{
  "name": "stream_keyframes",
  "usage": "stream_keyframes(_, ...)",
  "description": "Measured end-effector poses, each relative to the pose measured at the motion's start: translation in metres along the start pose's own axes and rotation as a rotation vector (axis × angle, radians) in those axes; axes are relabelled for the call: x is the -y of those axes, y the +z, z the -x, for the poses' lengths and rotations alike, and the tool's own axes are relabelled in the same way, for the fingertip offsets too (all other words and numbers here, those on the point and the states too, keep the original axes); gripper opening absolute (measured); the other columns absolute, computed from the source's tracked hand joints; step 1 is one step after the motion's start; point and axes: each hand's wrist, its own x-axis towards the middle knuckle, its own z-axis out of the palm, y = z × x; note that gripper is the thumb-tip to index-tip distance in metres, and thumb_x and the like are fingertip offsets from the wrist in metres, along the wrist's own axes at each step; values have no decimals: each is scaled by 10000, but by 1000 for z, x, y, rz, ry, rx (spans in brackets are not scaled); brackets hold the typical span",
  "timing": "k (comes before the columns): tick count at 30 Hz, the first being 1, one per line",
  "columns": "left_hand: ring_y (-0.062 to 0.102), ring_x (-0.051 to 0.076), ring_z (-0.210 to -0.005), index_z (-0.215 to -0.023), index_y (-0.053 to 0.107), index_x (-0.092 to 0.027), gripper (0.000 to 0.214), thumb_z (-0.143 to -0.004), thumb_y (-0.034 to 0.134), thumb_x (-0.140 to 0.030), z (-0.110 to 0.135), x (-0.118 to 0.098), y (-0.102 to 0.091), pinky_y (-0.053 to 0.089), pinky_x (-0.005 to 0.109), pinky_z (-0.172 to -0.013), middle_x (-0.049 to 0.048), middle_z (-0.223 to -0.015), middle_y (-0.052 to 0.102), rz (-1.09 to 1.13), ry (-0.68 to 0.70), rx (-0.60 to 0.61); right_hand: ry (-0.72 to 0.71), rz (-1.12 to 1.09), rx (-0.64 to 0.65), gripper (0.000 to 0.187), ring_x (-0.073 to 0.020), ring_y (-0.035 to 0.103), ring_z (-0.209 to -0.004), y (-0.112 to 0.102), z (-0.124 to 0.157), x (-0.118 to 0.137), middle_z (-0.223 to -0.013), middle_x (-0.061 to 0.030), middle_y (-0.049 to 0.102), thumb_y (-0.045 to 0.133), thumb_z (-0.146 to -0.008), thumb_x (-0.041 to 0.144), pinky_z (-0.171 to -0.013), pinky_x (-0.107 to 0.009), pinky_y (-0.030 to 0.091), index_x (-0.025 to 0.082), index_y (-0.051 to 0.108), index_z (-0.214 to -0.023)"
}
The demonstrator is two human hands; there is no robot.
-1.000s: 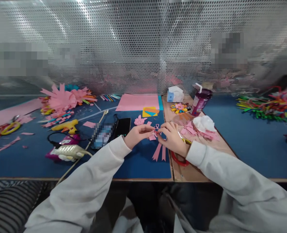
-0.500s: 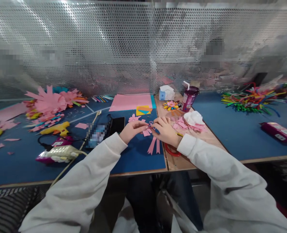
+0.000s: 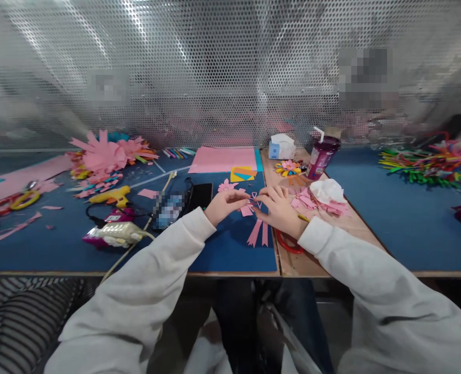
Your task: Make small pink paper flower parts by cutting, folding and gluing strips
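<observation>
My left hand and my right hand meet over the blue mat, fingertips pinched around a small pink folded paper piece. Its thin loops look like little triangles between the fingers. Just below hang or lie pink paper strips with notched ends; I cannot tell whether they join the held piece. Behind my left fingers lies a pink paper flower, and a pink scrap is under the fingertips. Red scissor-like handles show partly beneath my right wrist.
On the left are a yellow glue gun, a power strip, a phone and paper flowers. A tissue box, a purple drink cup and a crumpled tissue stand rightward. A perforated metal screen rises behind.
My view has turned a little left, so everything sits further right in the picture. Both hands stay together at the pink paper piece, with the fingers shifting slightly.
</observation>
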Motion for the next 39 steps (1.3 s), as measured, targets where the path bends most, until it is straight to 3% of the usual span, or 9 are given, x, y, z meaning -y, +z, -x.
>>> stream_keyframes(29,638,175,-830,-884,675,-132,288,-661,723,-308,3,-2,1,504,283,-700,67,-879,709,18,-28,-10,-30,-1,-37,98,-190,497,-836,1,1,0,-853,-41,654,560,-866,277,-759,-365,315,208,616,-825)
stream_keyframes(39,635,170,-808,-889,683,-144,283,-672,710,-322,2,1,1,513,290,-707,64,-892,705,-2,14,7,-22,-29,-66,32,-198,530,-844,-2,1,1,-866,-39,649,586,-817,219,-757,-360,332,210,569,-842)
